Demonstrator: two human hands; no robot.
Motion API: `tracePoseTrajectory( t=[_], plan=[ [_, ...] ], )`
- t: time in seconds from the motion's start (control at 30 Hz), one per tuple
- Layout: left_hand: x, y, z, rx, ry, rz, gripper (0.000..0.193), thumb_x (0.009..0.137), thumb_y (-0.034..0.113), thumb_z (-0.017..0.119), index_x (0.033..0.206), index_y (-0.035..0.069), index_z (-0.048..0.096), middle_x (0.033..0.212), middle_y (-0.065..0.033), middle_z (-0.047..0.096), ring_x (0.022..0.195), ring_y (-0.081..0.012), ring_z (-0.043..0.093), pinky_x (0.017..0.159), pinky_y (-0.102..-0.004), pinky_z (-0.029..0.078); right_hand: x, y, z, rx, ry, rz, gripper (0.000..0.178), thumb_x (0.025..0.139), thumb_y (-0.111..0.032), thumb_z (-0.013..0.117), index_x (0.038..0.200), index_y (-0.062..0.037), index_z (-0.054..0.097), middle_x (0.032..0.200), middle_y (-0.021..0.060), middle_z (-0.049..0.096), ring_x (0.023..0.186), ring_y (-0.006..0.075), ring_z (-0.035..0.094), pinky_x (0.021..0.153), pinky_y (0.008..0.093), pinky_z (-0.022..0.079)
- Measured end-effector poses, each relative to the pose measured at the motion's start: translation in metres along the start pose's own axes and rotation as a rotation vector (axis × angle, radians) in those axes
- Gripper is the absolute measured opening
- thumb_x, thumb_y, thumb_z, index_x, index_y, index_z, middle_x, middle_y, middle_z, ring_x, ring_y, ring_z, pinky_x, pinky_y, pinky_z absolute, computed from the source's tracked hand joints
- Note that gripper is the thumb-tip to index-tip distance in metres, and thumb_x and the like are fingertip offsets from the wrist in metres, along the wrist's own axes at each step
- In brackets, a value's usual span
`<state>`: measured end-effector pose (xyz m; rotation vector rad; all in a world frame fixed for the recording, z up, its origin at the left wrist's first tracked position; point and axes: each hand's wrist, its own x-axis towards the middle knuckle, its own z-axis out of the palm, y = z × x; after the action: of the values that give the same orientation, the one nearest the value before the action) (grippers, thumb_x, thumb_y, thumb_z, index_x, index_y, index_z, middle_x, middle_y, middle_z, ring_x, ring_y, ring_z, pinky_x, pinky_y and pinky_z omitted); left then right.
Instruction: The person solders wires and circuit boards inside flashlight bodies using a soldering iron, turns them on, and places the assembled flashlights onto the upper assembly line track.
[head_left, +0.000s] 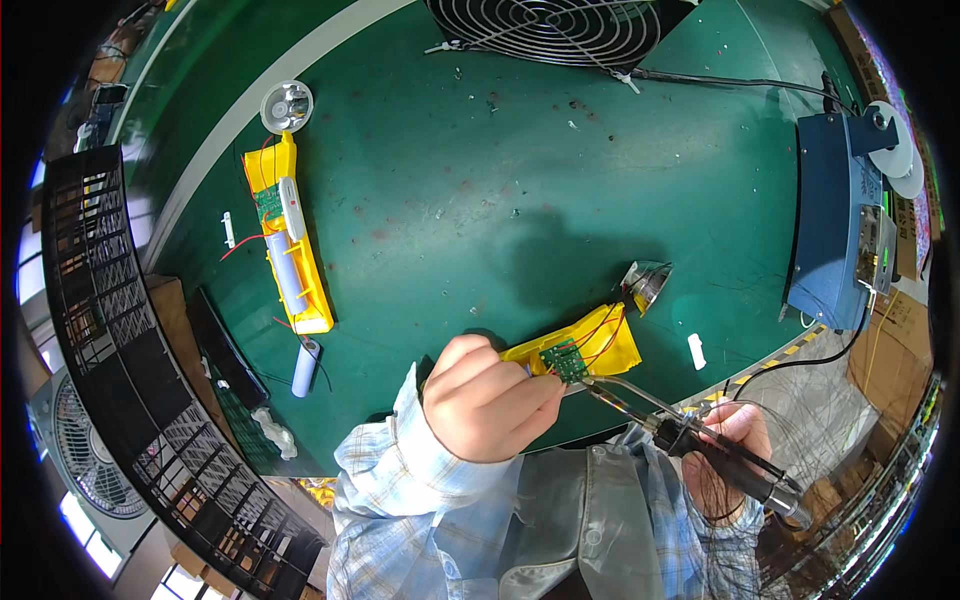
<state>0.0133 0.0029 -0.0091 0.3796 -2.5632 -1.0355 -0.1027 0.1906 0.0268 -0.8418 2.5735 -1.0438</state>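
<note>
Right fingers (738, 420) grip the soldering iron (718, 462), lower right; left fingers (505, 392), hold unclear, should keep the circuit board (563, 361) steady.

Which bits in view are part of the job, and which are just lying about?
Likely in the job:
- soldering-type tool, in the right hand
- green board, left hand at its edge
- near yellow housing

Apparently just lying about:
- far yellow housing
- loose cylindrical cell
- white scrap, right
</note>
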Motion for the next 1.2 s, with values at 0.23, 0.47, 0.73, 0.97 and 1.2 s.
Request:
tracePoseTrajectory(
  t=[0.23,0.47,0.73,0.97,1.2],
  plan=[
    [0.002,0.002,-0.001,0.027,-0.008,-0.023,0.014,0.051,0.003,0.070,0.063,0.008,0.063,0.054,0.0011,0.049,0.049,-0.0151,0.043,0.057,-0.0280,0.036,-0.007,0.005,0.004,0.263,0.141,0.193,0.028,0.070,-0.018,0.069,0.058,-0.0080,0.045,0.053,0.0041,0.051,0.045,0.0143,0.052,0.041,0.0250,0.038],
    [0.002,0.003,-0.001,0.036,-0.012,-0.037,0.014,0.051,0.003,0.069,0.063,0.009,0.063,0.054,0.0017,0.049,0.050,-0.0148,0.043,0.059,-0.0288,0.036,0.004,0.003,-0.001,0.119,0.004,-0.051,0.024,0.071,-0.016,0.066,0.063,-0.0093,0.045,0.054,0.0029,0.049,0.048,0.0148,0.053,0.041,0.0258,0.037],
    [0.001,0.002,-0.001,0.036,-0.007,-0.030,0.014,0.052,0.004,0.070,0.063,0.009,0.063,0.055,0.0021,0.050,0.050,-0.0144,0.043,0.060,-0.0289,0.036,-0.002,0.008,-0.004,0.001,-0.068,-0.092,0.025,0.074,-0.017,0.063,0.063,-0.0090,0.043,0.059,0.0046,0.052,0.048,0.0156,0.054,0.041,0.0260,0.038],
    [0.001,0.002,0.000,0.049,-0.005,-0.027,0.014,0.052,0.004,0.070,0.062,0.009,0.063,0.054,0.0020,0.050,0.050,-0.0142,0.043,0.058,-0.0286,0.036,0.004,-0.009,0.006,0.180,0.046,0.046,0.029,0.069,-0.020,0.068,0.059,-0.0084,0.044,0.054,0.0054,0.053,0.048,0.0148,0.053,0.042,0.0238,0.037],
    [0.002,0.001,0.001,0.036,0.012,-0.013,0.013,0.052,0.003,0.069,0.061,0.008,0.062,0.052,0.0014,0.050,0.049,-0.0146,0.043,0.057,-0.0283,0.035,-0.005,-0.004,0.002,0.342,-0.052,0.071,0.031,0.074,-0.020,0.068,0.076,-0.0058,0.040,0.069,0.0039,0.043,0.063,0.0116,0.042,0.052,0.0219,0.035]
  ],
)
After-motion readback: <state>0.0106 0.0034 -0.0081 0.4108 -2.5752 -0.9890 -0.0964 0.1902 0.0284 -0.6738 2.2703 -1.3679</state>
